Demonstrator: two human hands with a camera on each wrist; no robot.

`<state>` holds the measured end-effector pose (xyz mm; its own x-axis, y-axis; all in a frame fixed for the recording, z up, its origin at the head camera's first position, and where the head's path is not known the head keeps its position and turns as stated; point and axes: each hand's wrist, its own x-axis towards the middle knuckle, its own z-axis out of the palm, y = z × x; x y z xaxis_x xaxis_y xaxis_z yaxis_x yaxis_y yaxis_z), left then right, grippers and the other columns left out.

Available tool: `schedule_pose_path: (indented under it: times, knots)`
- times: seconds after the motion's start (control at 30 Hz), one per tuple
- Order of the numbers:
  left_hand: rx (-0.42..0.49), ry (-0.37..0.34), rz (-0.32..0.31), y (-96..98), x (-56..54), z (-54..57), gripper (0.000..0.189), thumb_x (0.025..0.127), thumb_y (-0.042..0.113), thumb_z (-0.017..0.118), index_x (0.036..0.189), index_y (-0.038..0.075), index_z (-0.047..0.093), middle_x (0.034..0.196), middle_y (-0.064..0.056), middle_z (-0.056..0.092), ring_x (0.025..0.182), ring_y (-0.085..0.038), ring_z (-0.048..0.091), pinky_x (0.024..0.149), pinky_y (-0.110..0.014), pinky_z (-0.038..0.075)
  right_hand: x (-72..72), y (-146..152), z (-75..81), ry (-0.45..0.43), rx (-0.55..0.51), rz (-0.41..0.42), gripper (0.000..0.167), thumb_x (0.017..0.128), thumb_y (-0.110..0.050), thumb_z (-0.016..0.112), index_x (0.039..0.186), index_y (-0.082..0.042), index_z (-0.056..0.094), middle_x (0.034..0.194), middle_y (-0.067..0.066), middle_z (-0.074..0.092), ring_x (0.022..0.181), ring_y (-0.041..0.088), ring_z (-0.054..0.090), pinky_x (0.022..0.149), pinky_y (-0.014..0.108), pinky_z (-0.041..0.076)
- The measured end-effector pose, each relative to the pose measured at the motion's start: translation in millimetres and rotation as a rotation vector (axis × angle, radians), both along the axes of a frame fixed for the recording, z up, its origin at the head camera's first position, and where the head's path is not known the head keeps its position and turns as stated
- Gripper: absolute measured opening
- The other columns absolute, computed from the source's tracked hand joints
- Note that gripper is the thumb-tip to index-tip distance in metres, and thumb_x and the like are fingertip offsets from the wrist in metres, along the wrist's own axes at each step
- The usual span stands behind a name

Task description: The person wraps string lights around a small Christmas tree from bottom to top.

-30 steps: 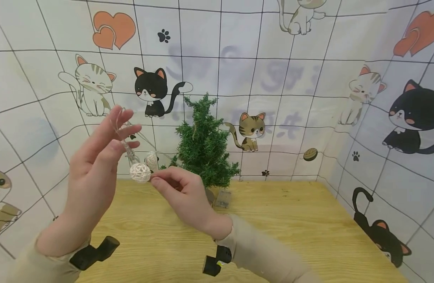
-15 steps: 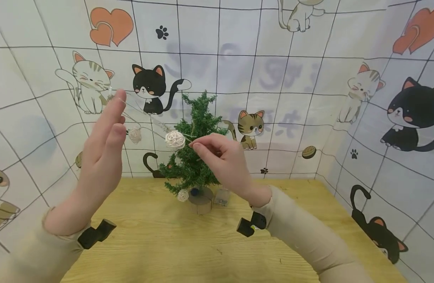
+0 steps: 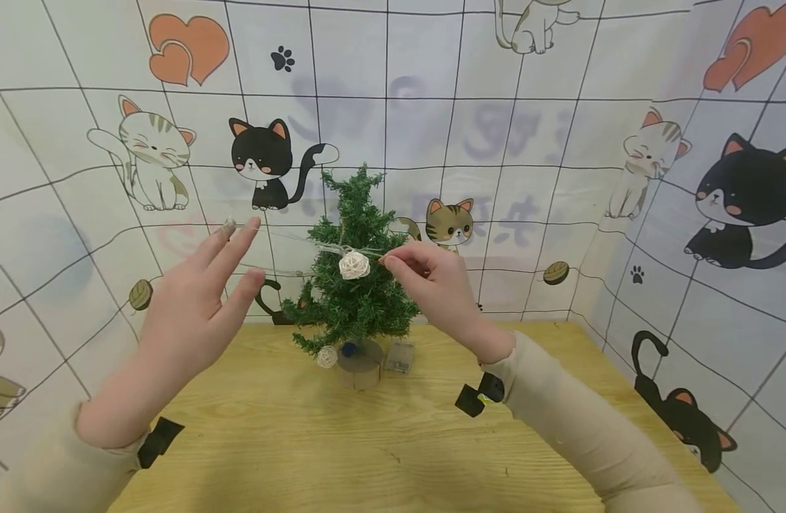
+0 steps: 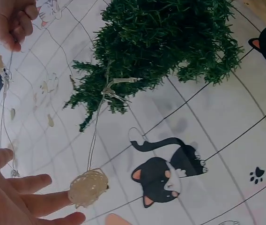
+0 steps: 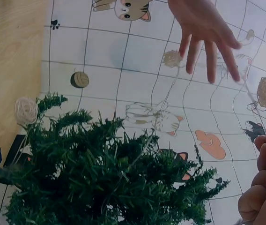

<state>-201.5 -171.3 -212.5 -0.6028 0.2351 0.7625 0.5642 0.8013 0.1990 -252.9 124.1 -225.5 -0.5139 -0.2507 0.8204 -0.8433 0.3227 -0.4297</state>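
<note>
My right hand [image 3: 437,285] pinches the thin wire of a string of lights, right beside a white woven ball [image 3: 354,264] that overlaps the small green tree [image 3: 373,306] in the head view. My left hand [image 3: 194,306] has its fingers spread, with the wire running from them toward the tree. At the left fingers, in the left wrist view, hangs another woven ball [image 4: 89,187], its wire leading up to a branch. A third woven ball [image 5: 26,110] hangs at a lower branch, near the table. The right fingertips partly hide the pinched wire.
The tree stands on a round wooden base [image 3: 360,369] with a dark blue spot. Beside it lies a small clear box [image 3: 401,356] on the wood-grain table [image 3: 341,449]. A cat-print sheet [image 3: 527,92] encloses the back and sides.
My right hand has moved right and up with the wire and its ball, drawing the strand in front of the tree. My left hand has let its fingers spread, with one ball gone from head view.
</note>
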Motion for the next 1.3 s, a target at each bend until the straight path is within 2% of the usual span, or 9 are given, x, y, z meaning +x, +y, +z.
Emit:
schedule_pose_path:
  times: [0.1,0.27,0.4,0.5,0.63,0.87,0.97,1.1,1.3]
  knots:
    - [-0.059,0.093,-0.016,4.3,4.3,-0.2,0.055,0.101,0.047,0.045,0.152,0.03,0.034,0.149,-0.017,0.04,0.107,-0.047,0.055,0.084,-0.064,0.037,-0.8,6.0,1.5,0.0,-0.024,-0.007,0.011,0.094,-0.006,0.064,0.096,-0.003,0.074,0.07,-0.002,0.062,0.051,0.014,0.042,0.052,0.027,0.034]
    - [-0.113,0.206,-0.098,23.2,8.6,17.7,0.06,0.1,0.058,0.034,0.153,0.029,0.032,0.154,-0.008,0.034,0.133,-0.036,0.04,0.102,-0.06,0.03,-1.7,17.5,7.6,0.029,-0.079,-0.047,0.012,0.094,-0.006,0.064,0.097,-0.002,0.074,0.077,0.003,0.067,0.054,0.012,0.046,0.051,0.025,0.034]
    - [-0.148,0.312,-0.145,43.3,10.1,32.5,0.062,0.1,0.059,0.029,0.151,0.025,0.037,0.152,-0.01,0.038,0.134,-0.035,0.04,0.103,-0.058,0.03,-0.4,30.0,8.7,0.023,-0.117,-0.087,0.012,0.094,-0.006,0.063,0.095,-0.001,0.074,0.078,0.009,0.066,0.056,0.012,0.047,0.052,0.025,0.035]
    - [-0.168,0.388,-0.149,54.5,14.2,35.8,0.061,0.101,0.059,0.031,0.148,0.022,0.043,0.147,-0.014,0.044,0.13,-0.037,0.044,0.102,-0.058,0.032,0.9,39.0,7.6,0.018,-0.135,-0.107,0.011,0.094,-0.004,0.062,0.094,0.001,0.073,0.073,0.014,0.063,0.054,0.012,0.045,0.053,0.025,0.035]
    - [-0.185,0.443,-0.074,60.7,20.9,31.4,0.06,0.1,0.061,0.031,0.145,0.026,0.047,0.141,-0.016,0.05,0.124,-0.043,0.049,0.103,-0.057,0.032,1.6,48.1,6.7,0.017,-0.15,-0.129,0.012,0.093,-0.002,0.062,0.095,0.003,0.073,0.071,0.016,0.063,0.054,0.011,0.045,0.052,0.023,0.036]
    - [-0.28,0.421,0.126,56.3,20.3,19.1,0.061,0.098,0.065,0.026,0.15,0.036,0.035,0.143,-0.013,0.048,0.107,-0.043,0.06,0.111,-0.056,0.018,-1.6,55.9,5.5,0.013,-0.153,-0.103,0.013,0.094,-0.003,0.062,0.095,0.0,0.075,0.077,0.001,0.068,0.057,0.01,0.051,0.057,0.022,0.041]
    - [-0.308,0.425,0.151,56.0,22.7,14.2,0.061,0.097,0.065,0.026,0.151,0.037,0.033,0.143,-0.013,0.049,0.103,-0.04,0.062,0.112,-0.057,0.016,-2.3,57.0,4.0,0.005,-0.149,-0.092,0.013,0.094,-0.003,0.063,0.095,0.0,0.075,0.079,-0.002,0.069,0.058,0.01,0.052,0.058,0.022,0.042]
    - [-0.328,0.45,0.156,59.0,30.2,8.9,0.061,0.097,0.064,0.029,0.151,0.035,0.035,0.141,-0.015,0.051,0.099,-0.04,0.063,0.11,-0.059,0.019,0.9,58.9,4.2,-0.001,-0.151,-0.101,0.012,0.093,-0.001,0.063,0.094,0.001,0.075,0.081,0.008,0.069,0.058,0.009,0.051,0.057,0.021,0.041]
    - [-0.277,0.483,0.143,60.6,37.4,-1.8,0.06,0.098,0.061,0.033,0.148,0.03,0.041,0.137,-0.018,0.053,0.092,-0.041,0.063,0.088,-0.059,0.035,9.6,62.4,6.8,0.075,-0.128,-0.084,0.011,0.09,0.005,0.063,0.094,0.003,0.074,0.079,0.013,0.066,0.053,0.008,0.041,0.052,0.022,0.034]
